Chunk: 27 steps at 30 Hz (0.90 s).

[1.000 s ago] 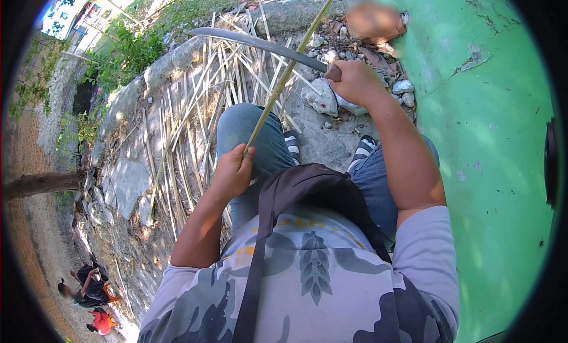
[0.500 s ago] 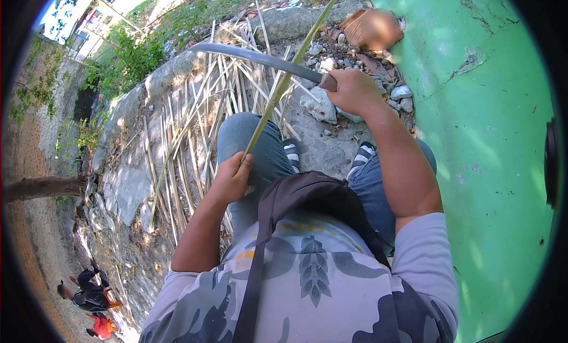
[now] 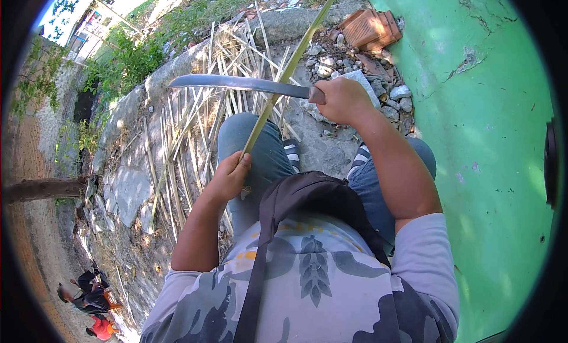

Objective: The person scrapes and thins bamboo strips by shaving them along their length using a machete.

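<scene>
My left hand (image 3: 231, 176) is closed around the near end of a long yellow-green strip (image 3: 261, 123) that looks like split bamboo. From there the strip slants up and away to the right, past my left knee. My right hand (image 3: 344, 99) grips the short handle of a machete (image 3: 225, 81). Its long, slightly curved grey blade points left and crosses the strip well beyond my left hand. Blade and strip seem to touch where they cross, with the blade in front.
Many pale strips (image 3: 171, 159) lie loose on the ground at left and ahead. Rubble (image 3: 384, 97) and stacked orange tiles (image 3: 367, 31) sit by a green wall (image 3: 485, 165) at right. Two people (image 3: 92, 295) are far off at lower left. A trunk (image 3: 44, 189) stands left.
My right hand has drawn the machete toward me and a little left, so the blade crosses the strip closer to my left hand. The left hand stays nearly still.
</scene>
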Each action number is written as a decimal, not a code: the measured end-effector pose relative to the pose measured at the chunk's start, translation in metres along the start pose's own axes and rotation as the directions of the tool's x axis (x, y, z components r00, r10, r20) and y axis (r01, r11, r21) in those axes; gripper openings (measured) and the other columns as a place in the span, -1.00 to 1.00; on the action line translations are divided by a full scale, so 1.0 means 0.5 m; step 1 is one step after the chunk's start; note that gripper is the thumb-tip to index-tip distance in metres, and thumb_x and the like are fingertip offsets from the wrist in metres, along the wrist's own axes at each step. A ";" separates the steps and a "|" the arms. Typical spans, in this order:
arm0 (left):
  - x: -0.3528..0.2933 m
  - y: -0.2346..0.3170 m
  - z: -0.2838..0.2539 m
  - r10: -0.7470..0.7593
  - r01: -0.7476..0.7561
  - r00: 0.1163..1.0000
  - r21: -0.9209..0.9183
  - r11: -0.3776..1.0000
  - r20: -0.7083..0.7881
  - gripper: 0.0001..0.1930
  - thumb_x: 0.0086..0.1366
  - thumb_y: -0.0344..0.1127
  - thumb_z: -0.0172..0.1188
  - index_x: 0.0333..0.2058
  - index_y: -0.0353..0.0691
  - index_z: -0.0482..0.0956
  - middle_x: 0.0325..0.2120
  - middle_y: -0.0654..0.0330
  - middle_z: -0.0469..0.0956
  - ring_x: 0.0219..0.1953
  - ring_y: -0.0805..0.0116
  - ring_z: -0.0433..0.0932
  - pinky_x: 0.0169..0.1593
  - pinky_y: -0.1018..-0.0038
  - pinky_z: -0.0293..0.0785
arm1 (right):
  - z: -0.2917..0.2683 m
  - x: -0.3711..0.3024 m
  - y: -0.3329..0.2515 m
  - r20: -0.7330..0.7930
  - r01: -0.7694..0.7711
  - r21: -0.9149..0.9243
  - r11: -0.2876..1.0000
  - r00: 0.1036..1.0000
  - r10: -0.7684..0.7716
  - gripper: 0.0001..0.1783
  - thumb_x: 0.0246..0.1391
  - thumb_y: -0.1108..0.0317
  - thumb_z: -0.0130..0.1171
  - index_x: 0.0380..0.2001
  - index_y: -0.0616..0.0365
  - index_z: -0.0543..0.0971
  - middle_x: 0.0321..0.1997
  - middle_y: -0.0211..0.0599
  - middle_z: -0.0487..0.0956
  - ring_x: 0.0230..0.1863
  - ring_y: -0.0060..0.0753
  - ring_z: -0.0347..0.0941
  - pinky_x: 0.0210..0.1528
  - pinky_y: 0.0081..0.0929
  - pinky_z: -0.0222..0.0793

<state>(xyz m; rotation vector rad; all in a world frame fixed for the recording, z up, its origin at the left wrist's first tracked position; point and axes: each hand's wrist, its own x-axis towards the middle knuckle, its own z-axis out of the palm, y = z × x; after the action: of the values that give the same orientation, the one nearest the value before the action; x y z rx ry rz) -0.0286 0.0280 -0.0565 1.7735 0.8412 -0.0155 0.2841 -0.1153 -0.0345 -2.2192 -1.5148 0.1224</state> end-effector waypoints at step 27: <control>0.006 0.024 0.014 0.096 -0.094 0.995 0.170 0.981 -0.004 -0.63 0.56 -0.11 -0.05 -0.34 -0.28 0.47 -0.54 0.30 0.40 -0.45 0.47 0.33 -0.34 0.41 0.33 | 0.007 0.018 0.105 -0.023 -0.251 0.080 0.965 0.967 0.254 -0.82 0.07 0.19 0.21 -0.30 -0.06 0.69 -0.31 -0.14 0.69 -0.19 0.00 0.64 -0.11 -0.08 0.53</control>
<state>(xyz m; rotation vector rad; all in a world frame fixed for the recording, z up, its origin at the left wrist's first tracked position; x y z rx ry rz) -0.0174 0.0222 -0.0502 1.9744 0.7820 -0.0138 0.3319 -0.1214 -0.0575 -2.3310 -1.1837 0.2174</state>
